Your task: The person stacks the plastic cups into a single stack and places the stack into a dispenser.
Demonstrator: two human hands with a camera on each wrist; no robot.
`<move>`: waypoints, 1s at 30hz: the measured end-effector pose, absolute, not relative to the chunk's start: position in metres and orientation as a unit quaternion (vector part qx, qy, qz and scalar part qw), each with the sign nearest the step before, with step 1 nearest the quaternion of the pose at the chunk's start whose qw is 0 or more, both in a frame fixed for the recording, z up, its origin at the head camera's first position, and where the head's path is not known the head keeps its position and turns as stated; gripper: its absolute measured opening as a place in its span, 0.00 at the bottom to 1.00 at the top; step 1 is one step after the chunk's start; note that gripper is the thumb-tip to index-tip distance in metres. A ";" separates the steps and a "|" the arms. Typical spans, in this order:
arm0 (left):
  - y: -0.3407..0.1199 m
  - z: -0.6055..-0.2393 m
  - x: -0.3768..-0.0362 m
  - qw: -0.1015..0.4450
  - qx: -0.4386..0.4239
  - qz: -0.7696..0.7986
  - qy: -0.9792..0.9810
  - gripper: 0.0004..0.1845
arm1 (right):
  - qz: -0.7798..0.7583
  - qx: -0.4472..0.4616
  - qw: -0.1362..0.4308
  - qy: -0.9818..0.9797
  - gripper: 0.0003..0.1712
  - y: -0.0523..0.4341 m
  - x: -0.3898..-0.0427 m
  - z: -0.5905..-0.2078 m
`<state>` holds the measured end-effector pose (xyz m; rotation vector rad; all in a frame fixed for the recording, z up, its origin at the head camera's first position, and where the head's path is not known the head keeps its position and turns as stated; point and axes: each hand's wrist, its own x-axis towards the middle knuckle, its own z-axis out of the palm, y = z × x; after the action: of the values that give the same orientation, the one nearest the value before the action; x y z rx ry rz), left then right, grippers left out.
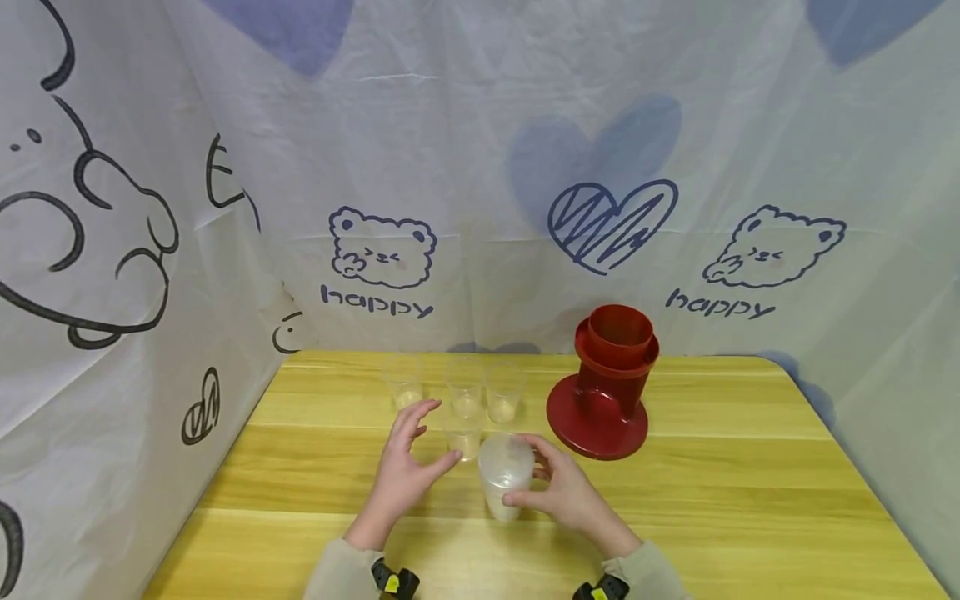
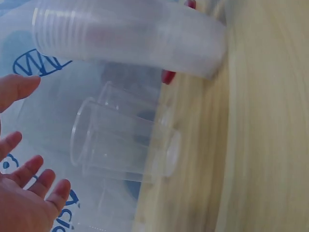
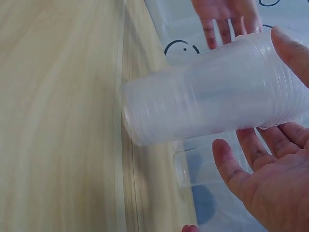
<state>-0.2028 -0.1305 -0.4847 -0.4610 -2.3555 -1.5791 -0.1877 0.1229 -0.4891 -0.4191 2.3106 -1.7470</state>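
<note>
My right hand (image 1: 566, 493) holds a stack of nested clear plastic cups (image 1: 501, 477) near its rims, thumb on the near side and fingers on the far side. In the right wrist view the stack (image 3: 203, 96) lies between thumb and fingers, its base close to the tabletop. My left hand (image 1: 405, 477) is left of the stack, holding nothing, its thumb and fingers spread apart. Closest to it stands a single clear cup (image 1: 465, 443). In the left wrist view a gap shows between the left fingers and this cup (image 2: 120, 147).
Behind the front cup stand more clear cups: one at the left (image 1: 407, 392) and two side by side, a middle cup (image 1: 465, 392) and a right cup (image 1: 506, 398). To the right is a red round-based stand (image 1: 603, 417) with a cup-shaped top. Printed cloth (image 1: 480, 167) hangs behind the wooden table (image 1: 720, 483).
</note>
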 end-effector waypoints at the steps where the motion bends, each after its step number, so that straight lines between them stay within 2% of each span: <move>1: -0.130 -0.486 -0.205 0.132 -0.155 -0.541 -0.816 0.41 | -0.594 -0.143 0.107 0.784 0.45 0.123 -0.188 -0.489; 12: -0.125 -0.496 -0.230 0.076 -0.106 -0.525 -0.841 0.46 | -0.600 -0.147 0.105 0.779 0.46 0.123 -0.189 -0.492; 30: -0.117 -0.500 -0.243 0.038 -0.087 -0.517 -0.851 0.49 | -0.603 -0.147 0.104 0.777 0.46 0.123 -0.189 -0.492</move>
<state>-0.2429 -0.1173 -0.5000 -0.2659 -2.6107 -1.5854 -0.1889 0.1228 -0.4920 -0.4341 2.2917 -1.7778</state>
